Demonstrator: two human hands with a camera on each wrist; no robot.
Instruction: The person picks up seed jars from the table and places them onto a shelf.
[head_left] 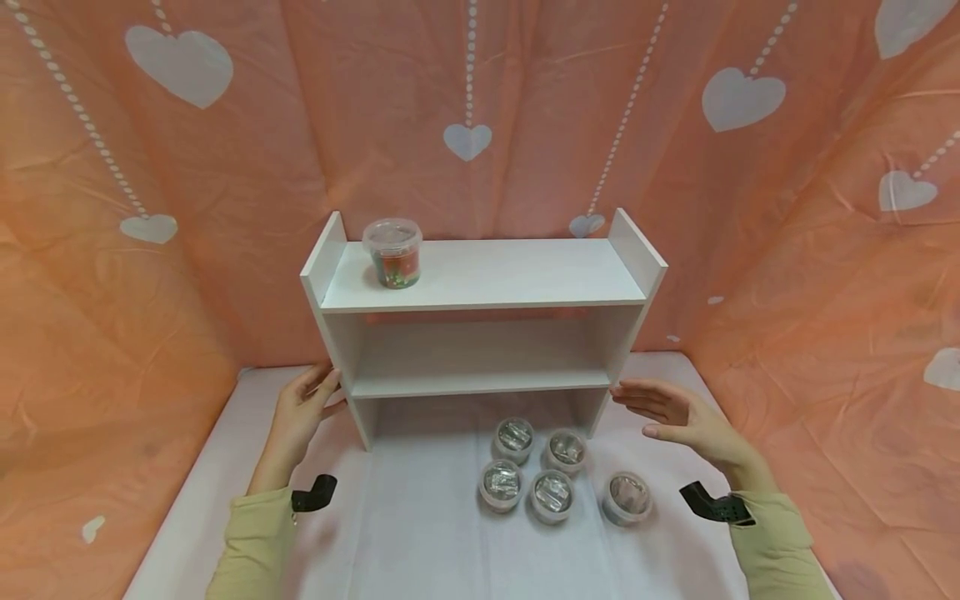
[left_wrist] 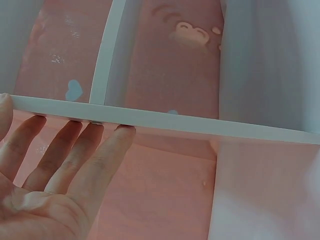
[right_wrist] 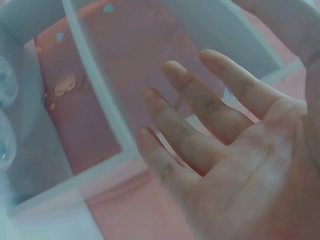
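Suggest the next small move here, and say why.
Probably bring the right hand to the rightmost tub: that hand is open and holds nothing, this tub stands apart from the other four tubs, and the white shelf has one tub up top, with bare board beside it.

Soft light casts faint shadows on the white cloth-covered table [head_left: 420, 525], the 2 wrist views dimmer, the right hazy.

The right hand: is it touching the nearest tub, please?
Apart. The head view shows a strip of white table between the right hand and the tub.
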